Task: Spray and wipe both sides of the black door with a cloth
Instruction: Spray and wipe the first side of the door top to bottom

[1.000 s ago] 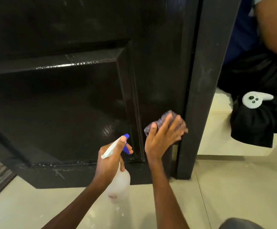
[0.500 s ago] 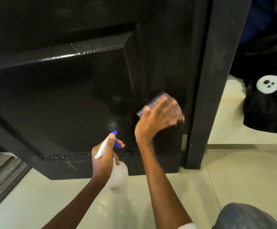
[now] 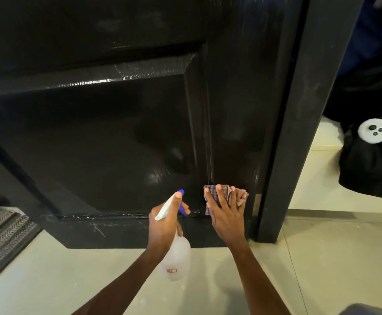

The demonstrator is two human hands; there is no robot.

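Right hand (image 3: 227, 214), fingers (image 3: 220, 196) spread flat, presses a checked cloth (image 3: 235, 196) against the lower right stile of the black door (image 3: 117, 133), just beside the door frame (image 3: 299, 133). Left hand (image 3: 165, 226) grips a translucent spray bottle (image 3: 176, 258) by its neck, fingers curled round it, above the tiled floor (image 3: 322, 258).

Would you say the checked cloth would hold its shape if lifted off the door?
Probably not: the cloth bunches in folds under the right hand, so it looks floppy. It likely weighs little, and may be damp from the wet-looking door.
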